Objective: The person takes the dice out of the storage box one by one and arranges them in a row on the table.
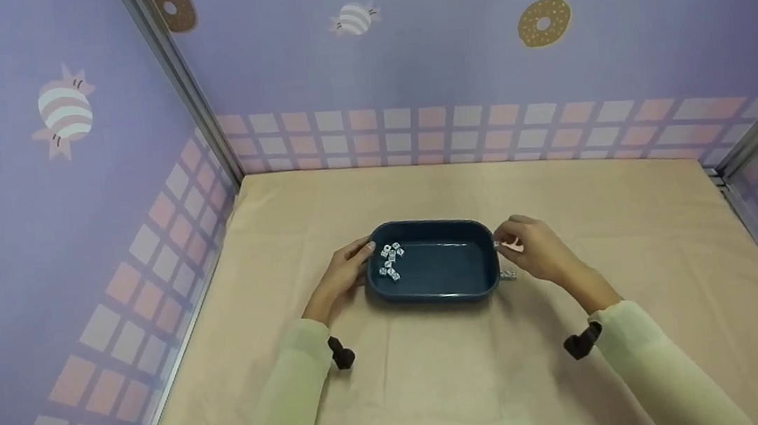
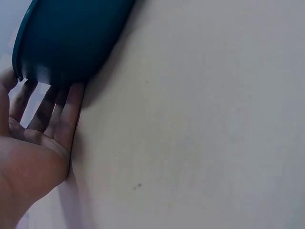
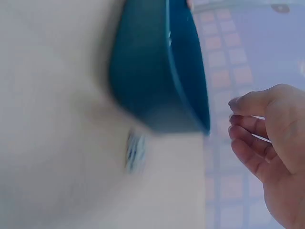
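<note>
A dark blue rectangular basin (image 1: 441, 269) with rounded corners sits in the middle of the cloth. Several small white dice (image 1: 391, 260) with dark marks lie clustered at its left end. My left hand (image 1: 346, 269) grips the left end, thumb over the rim and fingers against the outer wall (image 2: 57, 62). At the right rim, my right hand (image 1: 531, 249) pinches a small white die (image 1: 496, 245) between thumb and fingertips; in the right wrist view its fingertips (image 3: 236, 105) are beside the basin. A short row of more dice (image 1: 509, 275) lies on the cloth just outside the right wall.
A pale cloth (image 1: 433, 390) covers the tabletop. Purple panels (image 1: 432, 45) with sweets and checked borders stand at the back and sides, joined by metal posts (image 1: 186, 85). Dark wrist mounts (image 1: 583, 341) stick out from both sleeves.
</note>
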A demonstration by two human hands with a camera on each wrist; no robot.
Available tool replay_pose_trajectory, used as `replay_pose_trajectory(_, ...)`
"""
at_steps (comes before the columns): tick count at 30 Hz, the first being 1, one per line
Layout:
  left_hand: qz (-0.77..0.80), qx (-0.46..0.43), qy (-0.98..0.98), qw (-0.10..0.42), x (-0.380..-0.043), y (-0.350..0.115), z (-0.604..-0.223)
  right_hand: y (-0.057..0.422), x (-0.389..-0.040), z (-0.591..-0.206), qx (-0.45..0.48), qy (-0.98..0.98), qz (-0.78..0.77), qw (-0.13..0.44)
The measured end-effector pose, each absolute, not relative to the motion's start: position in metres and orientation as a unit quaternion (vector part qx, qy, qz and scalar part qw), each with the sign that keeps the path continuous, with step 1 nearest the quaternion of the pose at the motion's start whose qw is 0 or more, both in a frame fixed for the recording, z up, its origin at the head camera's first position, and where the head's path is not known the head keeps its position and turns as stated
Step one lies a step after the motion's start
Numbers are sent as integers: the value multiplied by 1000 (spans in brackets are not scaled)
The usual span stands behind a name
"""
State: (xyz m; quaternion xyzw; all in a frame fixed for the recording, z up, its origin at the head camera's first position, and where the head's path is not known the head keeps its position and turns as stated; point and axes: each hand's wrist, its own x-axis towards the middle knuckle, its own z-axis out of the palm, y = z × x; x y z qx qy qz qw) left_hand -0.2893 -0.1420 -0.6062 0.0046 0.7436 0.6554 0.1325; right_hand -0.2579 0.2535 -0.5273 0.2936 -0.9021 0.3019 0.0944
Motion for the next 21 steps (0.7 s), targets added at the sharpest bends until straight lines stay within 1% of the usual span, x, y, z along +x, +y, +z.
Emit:
replay_pose_trajectory(4, 663, -1, 734, 145, -290, -141, -607, 284, -253, -547, 259, -910, 310, 89)
replay_pose_trajectory(8, 674, -3, 724, 148, -290, -142, -607, 301, -248, -568, 222, -913, 337, 56)
replay_pose_trajectory(12, 676, -4, 722, 149, -291, -142, -607, 307, -243, -587, 199, -916, 347, 29)
replay_pose_trajectory(21, 688, -10, 710, 152, -290, -142, -608, 303, -240, -607, 172, -921, 348, 6)
